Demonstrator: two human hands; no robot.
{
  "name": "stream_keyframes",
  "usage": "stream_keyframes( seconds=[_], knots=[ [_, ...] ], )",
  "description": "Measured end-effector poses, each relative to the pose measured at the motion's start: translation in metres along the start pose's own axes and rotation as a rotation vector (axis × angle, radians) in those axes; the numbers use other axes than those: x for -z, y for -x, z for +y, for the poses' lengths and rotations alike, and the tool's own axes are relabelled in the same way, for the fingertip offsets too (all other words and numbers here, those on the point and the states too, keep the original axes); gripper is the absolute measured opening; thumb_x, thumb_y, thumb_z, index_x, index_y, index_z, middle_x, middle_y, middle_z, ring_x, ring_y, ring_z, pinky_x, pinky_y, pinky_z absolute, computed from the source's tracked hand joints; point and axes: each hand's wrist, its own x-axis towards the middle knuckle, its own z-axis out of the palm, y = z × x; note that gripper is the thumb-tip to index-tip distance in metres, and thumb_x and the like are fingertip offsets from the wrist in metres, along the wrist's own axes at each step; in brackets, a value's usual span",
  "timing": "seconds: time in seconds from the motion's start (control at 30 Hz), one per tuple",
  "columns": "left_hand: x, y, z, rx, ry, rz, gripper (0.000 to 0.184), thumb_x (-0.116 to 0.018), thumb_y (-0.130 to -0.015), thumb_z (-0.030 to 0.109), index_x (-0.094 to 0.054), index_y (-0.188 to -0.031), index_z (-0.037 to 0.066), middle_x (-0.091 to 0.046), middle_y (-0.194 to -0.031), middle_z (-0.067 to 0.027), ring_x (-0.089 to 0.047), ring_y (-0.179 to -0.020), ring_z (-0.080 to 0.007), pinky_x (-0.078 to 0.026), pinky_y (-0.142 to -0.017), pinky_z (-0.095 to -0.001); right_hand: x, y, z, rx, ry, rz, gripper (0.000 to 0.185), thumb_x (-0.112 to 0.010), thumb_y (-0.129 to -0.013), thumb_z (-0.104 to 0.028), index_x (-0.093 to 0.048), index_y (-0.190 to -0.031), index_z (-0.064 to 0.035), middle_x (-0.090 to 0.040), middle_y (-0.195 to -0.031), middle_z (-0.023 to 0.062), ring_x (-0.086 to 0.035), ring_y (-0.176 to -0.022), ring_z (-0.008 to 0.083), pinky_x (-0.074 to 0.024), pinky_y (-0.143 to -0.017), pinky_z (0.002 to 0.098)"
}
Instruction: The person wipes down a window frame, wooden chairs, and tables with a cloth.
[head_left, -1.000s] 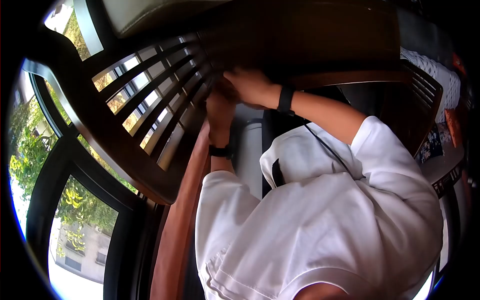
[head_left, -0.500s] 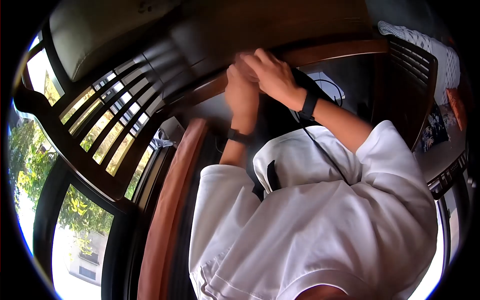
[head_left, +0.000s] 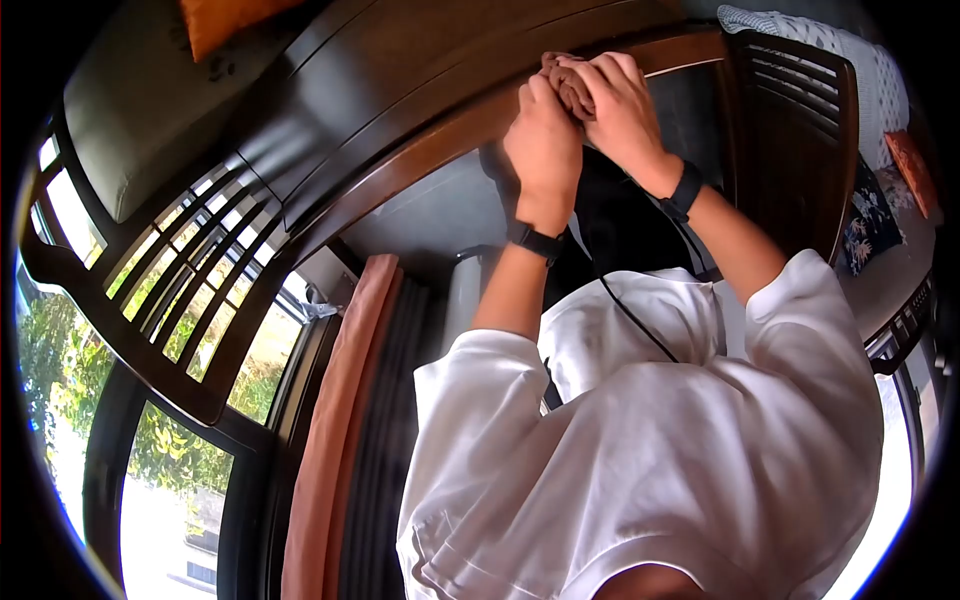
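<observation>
A brown cloth (head_left: 572,88) is bunched up between my two hands, in front of the dark wooden table's edge. My left hand (head_left: 543,140) is closed on its left side, fingers curled. From the right, my right hand (head_left: 620,105) wraps its fingers over the other side of the bundle. The two hands are close together, and each wrist has a black band. Part of the cloth is hidden under my fingers, and I cannot tell whether it touches the wood.
A dark wooden table (head_left: 420,60) extends ahead of me. At the left stands a slatted wooden chair (head_left: 130,340) by the windows, with a pinkish curtain (head_left: 335,430) nearby. Another slatted chair (head_left: 800,130) is at the right. A black cable (head_left: 630,310) hangs near my lap.
Both hands have shifted up and to the right in the view. The brown cloth, blurred before, now shows clearly between them. The view has also shifted, bringing an orange item in at the top left.
</observation>
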Motion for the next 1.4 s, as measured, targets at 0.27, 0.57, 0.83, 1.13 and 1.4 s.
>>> stream_keyframes(
  seconds=[0.27,0.57,0.83,1.13,1.4],
  knots=[
    [0.064,0.045,-0.104,0.255,-0.060,0.168,0.026,-0.066,-0.090,0.022,-0.050,-0.103,0.006,-0.066,-0.097,-0.0182,-0.064,-0.086,-0.0419,-0.051,-0.069,-0.0463,-0.081,0.003,-0.101,0.184,-0.279,0.033,0.035,-0.067,-0.080,-0.008,-0.065,-0.115,-0.0073,-0.060,-0.101,0.0101,-0.054,-0.119,0.0329,-0.0395,-0.111,0.0504],
    [0.058,0.036,-0.088,0.162,-0.022,0.152,0.033,-0.064,-0.091,0.026,-0.050,-0.114,0.006,-0.067,-0.106,-0.0191,-0.064,-0.092,-0.0429,-0.052,-0.071,-0.0456,-0.071,0.003,-0.093,0.128,-0.305,0.011,0.044,-0.073,-0.075,-0.006,-0.063,-0.118,-0.0082,-0.061,-0.099,0.0102,-0.048,-0.128,0.0350,-0.0299,-0.115,0.0554],
    [0.028,0.024,-0.059,-0.017,0.039,0.186,0.020,-0.061,-0.091,0.019,-0.049,-0.101,0.006,-0.064,-0.102,-0.0169,-0.064,-0.083,-0.0418,-0.052,-0.066,-0.0481,-0.056,0.011,-0.053,0.071,-0.219,0.133,0.056,-0.076,-0.070,-0.002,-0.062,-0.124,-0.0094,-0.059,-0.098,0.0084,-0.049,-0.127,0.0349,-0.0326,-0.113,0.0546],
    [0.044,0.047,-0.112,0.179,0.053,0.380,0.031,-0.072,-0.089,0.015,-0.054,-0.110,0.002,-0.066,-0.091,-0.0089,-0.064,-0.080,-0.0207,-0.050,-0.073,-0.0297,-0.098,0.001,-0.098,0.261,-0.371,0.137,0.037,-0.070,-0.078,-0.010,-0.065,-0.115,-0.0120,-0.055,-0.092,0.0098,-0.051,-0.126,0.0349,-0.0359,-0.112,0.0578],
    [-0.016,0.021,-0.043,-0.069,-0.016,0.441,0.035,-0.073,-0.087,0.016,-0.057,-0.114,0.000,-0.068,-0.104,-0.0112,-0.066,-0.094,-0.0235,-0.050,-0.083,-0.0313,-0.068,0.003,-0.008,0.264,-0.254,0.339,0.029,-0.073,-0.077,-0.018,-0.070,-0.106,-0.0132,-0.053,-0.083,0.0047,-0.051,-0.127,0.0313,-0.0250,-0.109,0.0654]
  ],
)
